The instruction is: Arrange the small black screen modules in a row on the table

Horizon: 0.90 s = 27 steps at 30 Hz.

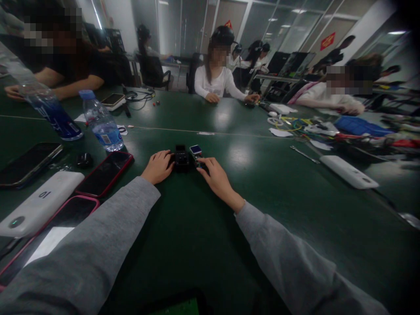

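Observation:
A small black boxy device (182, 159) rests on the dark green table (203, 227), straight ahead of me. My left hand (159, 166) is curled against its left side, fingers closed on it. My right hand (213, 174) presses in from the right, fingertips at the device and at a small module with a blue-white top (196, 149) attached to or standing just beside it. Both arms wear grey sleeves. What the fingertips pinch is hidden by the device.
On my left lie two phones (105, 173) (28, 162), a white power bank (39, 202), a pink-cased phone (49, 236) and two water bottles (102, 124) (49, 107). Another white power bank (349, 172), cables and tools lie right. Other people sit across the table.

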Available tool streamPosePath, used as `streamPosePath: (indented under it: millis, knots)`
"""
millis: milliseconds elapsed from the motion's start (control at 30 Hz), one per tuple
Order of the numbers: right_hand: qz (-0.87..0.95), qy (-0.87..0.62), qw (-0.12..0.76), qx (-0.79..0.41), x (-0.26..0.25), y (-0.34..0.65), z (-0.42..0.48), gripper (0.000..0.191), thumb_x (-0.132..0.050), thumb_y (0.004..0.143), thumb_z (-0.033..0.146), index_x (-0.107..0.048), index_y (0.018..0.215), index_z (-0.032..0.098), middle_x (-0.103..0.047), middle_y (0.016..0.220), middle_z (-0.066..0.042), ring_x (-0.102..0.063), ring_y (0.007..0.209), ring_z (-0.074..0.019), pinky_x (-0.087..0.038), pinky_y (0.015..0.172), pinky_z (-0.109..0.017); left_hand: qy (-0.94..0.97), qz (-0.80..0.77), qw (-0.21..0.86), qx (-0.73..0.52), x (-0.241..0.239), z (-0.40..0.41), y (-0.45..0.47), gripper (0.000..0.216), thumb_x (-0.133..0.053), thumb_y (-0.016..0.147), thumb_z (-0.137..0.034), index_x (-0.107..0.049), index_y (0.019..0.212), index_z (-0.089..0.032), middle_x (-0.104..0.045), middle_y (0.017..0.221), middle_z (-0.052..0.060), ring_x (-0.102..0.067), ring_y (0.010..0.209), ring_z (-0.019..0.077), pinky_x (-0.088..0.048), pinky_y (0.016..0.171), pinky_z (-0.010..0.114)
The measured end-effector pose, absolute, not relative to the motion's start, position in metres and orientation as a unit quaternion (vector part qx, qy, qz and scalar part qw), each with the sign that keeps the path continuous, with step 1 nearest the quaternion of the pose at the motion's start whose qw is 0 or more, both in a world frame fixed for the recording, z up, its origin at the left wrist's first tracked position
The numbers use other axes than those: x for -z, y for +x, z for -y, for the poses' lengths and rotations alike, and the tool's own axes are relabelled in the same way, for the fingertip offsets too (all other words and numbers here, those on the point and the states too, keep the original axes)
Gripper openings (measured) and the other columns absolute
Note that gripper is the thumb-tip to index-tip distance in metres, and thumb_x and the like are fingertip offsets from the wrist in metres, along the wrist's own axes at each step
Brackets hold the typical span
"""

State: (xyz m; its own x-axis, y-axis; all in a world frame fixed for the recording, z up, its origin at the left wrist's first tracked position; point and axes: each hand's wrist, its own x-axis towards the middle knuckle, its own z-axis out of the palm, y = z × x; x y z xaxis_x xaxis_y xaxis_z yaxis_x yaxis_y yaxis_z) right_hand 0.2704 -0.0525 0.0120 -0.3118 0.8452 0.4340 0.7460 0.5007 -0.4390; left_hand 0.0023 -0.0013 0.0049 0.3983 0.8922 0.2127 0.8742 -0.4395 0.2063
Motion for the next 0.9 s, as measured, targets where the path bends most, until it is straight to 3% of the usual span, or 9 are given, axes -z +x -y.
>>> streamPosePath:
  millis: [167,900]
  knots:
    - [0.801,-0.503,0.316,-0.078,-0.0132,0.271,0.0528,0.03,-0.055,0.108,0.035,-0.058,0.136,0.024,-0.059,0.126,-0.013,-0.065,0.107,-0.03,-0.06,0.086,-0.047,0.832,-0.532,0.027,-0.153,-0.0055,0.0023,0.0029,0.045,-0.042,0.106,-0.037,-0.055,0.144,-0.016,-0.052,0.155,0.018,-0.046,0.145,0.0333,-0.038,0.119,0.056]
    - [0.783,-0.532,0.318,-0.054,-0.0144,0.2695,0.0548,0.029,-0.063,0.105,0.042,-0.06,0.125,0.021,-0.061,0.118,-0.013,-0.065,0.101,-0.0297,-0.06,0.078,-0.044,0.833,-0.533,0.033,-0.148,-0.0067,0.0028,0.0035,0.047,-0.041,0.106,-0.039,-0.054,0.144,-0.014,-0.051,0.156,0.02,-0.046,0.145,0.0345,-0.037,0.12,0.056]
